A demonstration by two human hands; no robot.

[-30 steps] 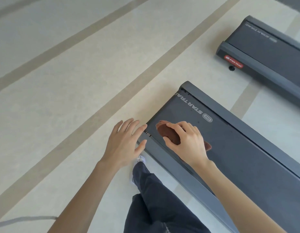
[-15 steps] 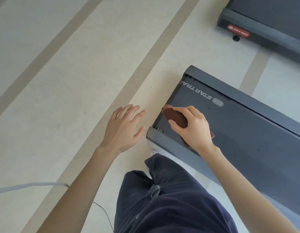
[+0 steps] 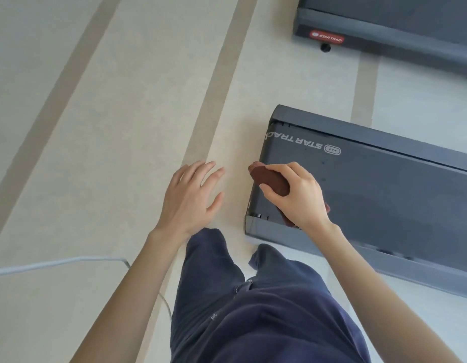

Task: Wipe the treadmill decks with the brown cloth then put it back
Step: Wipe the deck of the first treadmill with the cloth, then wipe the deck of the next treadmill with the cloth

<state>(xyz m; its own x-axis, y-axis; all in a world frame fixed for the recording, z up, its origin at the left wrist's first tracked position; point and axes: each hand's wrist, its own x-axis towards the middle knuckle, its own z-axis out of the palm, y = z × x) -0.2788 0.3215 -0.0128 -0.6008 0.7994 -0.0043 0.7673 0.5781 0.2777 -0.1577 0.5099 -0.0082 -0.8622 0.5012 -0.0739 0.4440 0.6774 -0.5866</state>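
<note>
The folded brown cloth (image 3: 271,180) lies on the dark grey belt of the near treadmill deck (image 3: 384,200), at the deck's rear end, below the white "STAR TRAC" lettering. The right hand (image 3: 297,195) grips it, thumb and fingers curled round the fold, pressing it to the belt.

Compared with one second ago, the cloth has travelled from just inside the rear end to the belt's end edge. The left hand (image 3: 193,197), which then touched the deck's rear corner, now hovers spread over the beige striped floor (image 3: 122,127), clear of the deck.

Judgement: the stroke has reached the end of this deck. The second dark grey treadmill deck (image 3: 384,24), beyond the near deck, probably remains; return of the cloth follows.
</note>
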